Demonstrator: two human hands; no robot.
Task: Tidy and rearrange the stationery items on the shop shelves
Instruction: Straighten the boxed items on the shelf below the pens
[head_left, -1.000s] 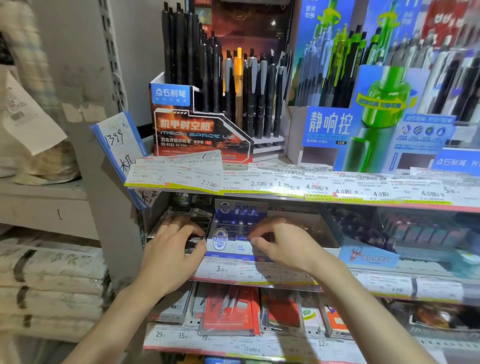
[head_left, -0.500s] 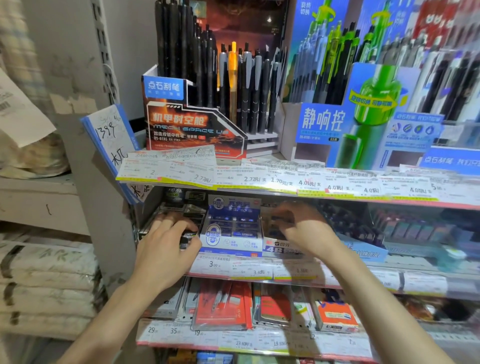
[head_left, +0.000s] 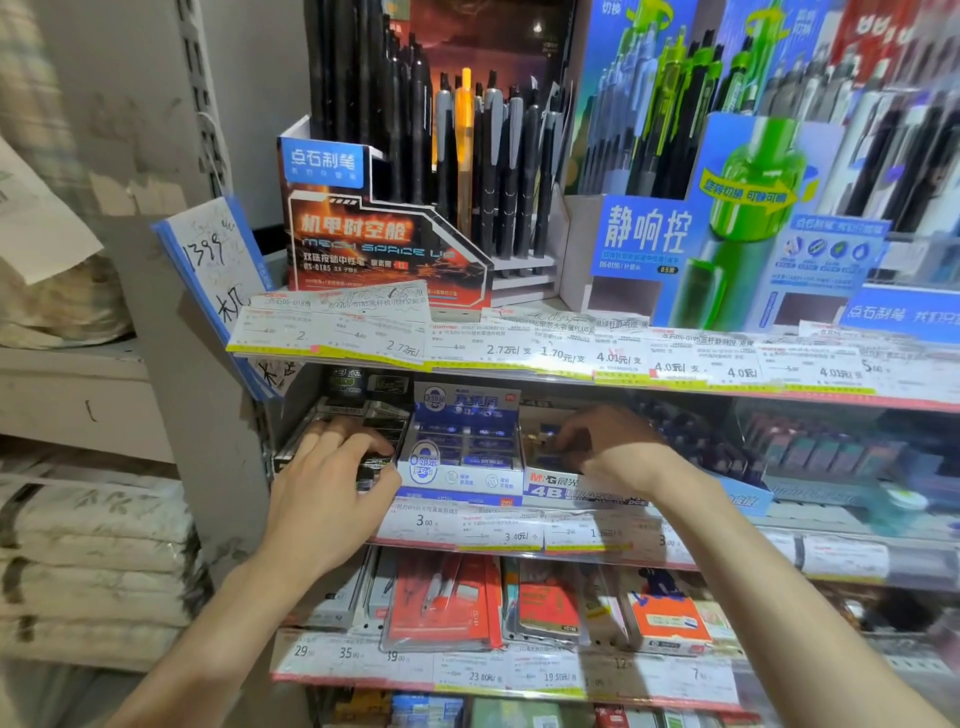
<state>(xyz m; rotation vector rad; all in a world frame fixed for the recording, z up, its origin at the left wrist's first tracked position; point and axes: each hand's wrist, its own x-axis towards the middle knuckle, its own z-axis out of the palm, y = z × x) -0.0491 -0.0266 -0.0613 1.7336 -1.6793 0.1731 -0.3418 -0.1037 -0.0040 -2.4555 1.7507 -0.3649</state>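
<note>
Right hand (head_left: 618, 452) has shifted from the blue eraser box (head_left: 462, 447) to the 4B eraser box (head_left: 576, 486) at three o'clock, fingers curled inside, grip unclear; left hand (head_left: 332, 488) stays spread on black boxes (head_left: 358, 415).

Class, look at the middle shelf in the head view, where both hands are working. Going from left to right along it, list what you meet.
Black eraser box under the left hand → blue-and-white eraser box → 4B eraser box with the right hand in it → light blue display box.
</note>
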